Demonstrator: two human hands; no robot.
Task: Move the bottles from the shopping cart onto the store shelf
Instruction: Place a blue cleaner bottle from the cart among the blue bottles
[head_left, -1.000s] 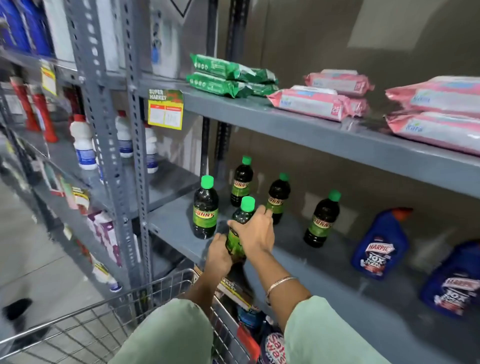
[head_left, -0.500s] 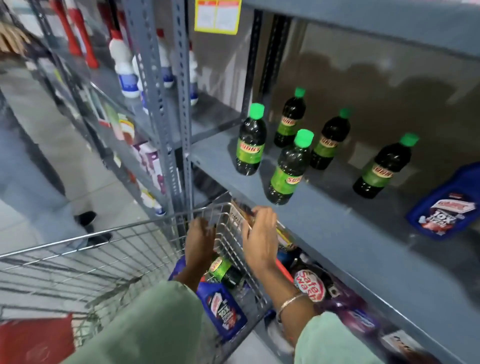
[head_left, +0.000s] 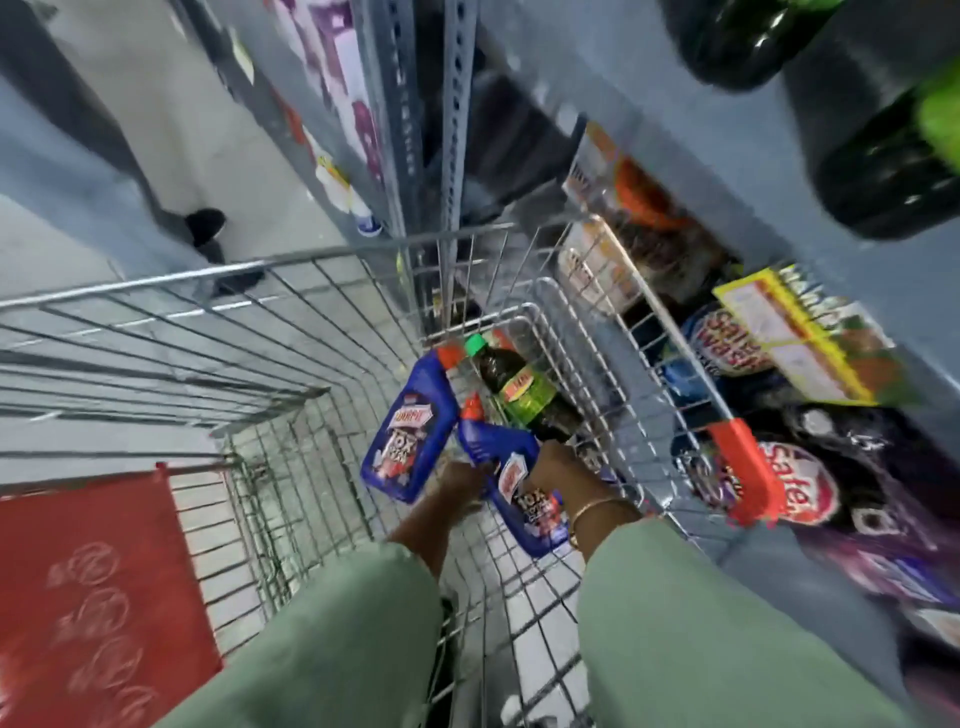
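Observation:
I look down into the wire shopping cart (head_left: 311, 254). A dark bottle with a green cap and green label (head_left: 519, 389) lies in its far corner. My right hand (head_left: 558, 467) is closed around that bottle's base. Two blue bottles with red caps lie beside it: one (head_left: 410, 431) to the left, the other (head_left: 524, 512) between my hands. My left hand (head_left: 460, 480) sits against the nearer blue bottle, its fingers hidden behind it. The grey store shelf (head_left: 701, 171) runs along the right, with two dark bottles (head_left: 883, 171) blurred at the top right.
A red fold-down flap (head_left: 93, 587) fills the cart's near left. A red corner guard (head_left: 743, 467) sits on the cart's right rim. Packaged goods (head_left: 789, 488) fill the lower shelf beside it. Another person's shoe (head_left: 205, 228) stands on the aisle floor beyond the cart.
Both hands dropped from the cart's rim down into the cart. The right hand closed on the dark bottle. The view tilted down, leaving the shelf bottles at the top edge.

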